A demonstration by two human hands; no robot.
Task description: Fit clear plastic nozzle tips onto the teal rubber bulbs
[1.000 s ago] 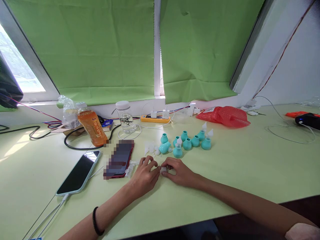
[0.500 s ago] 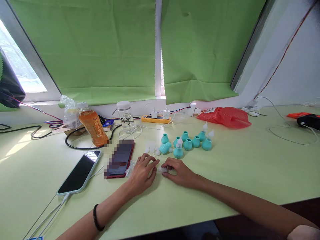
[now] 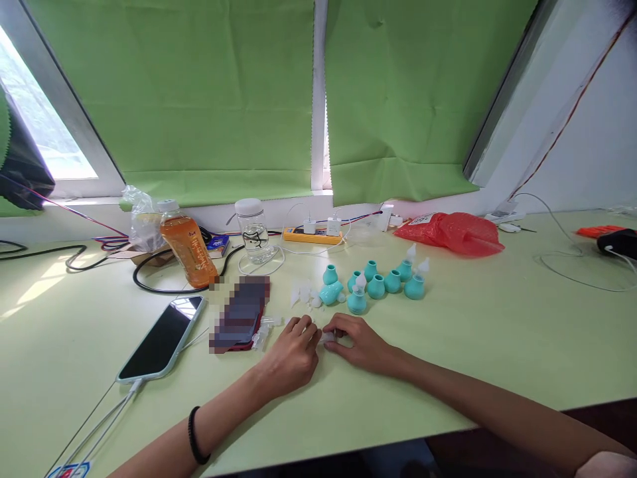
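Note:
Between thumb and fingers, my right hand (image 3: 357, 342) pinches a small translucent plastic piece (image 3: 328, 337). My left hand (image 3: 293, 355) is closed at the left end of the same piece, its fingertips mostly hidden behind the knuckles. Beyond the hands stand several teal squeeze bulbs (image 3: 377, 287), some with a clear pointed tip (image 3: 423, 266) in the neck; one teal bulb (image 3: 330, 293) lies on its side. Small white tips (image 3: 301, 293) lie to the left of the bulbs. Clear plastic tubes (image 3: 261, 337) rest just left of my left hand.
Left of the hands lie a red-edged phone (image 3: 241, 315) and a phone with cables (image 3: 162, 342). An orange drink bottle (image 3: 189, 252), a clear jar (image 3: 255, 236), a yellow power strip (image 3: 312, 236) and a red bubble-wrap bag (image 3: 452, 234) line the back of the table (image 3: 472, 332).
My left fingers have gone from spread to curled in against the plastic piece, closing the gap between the hands. My right hand keeps its pinch. The view has shifted slightly.

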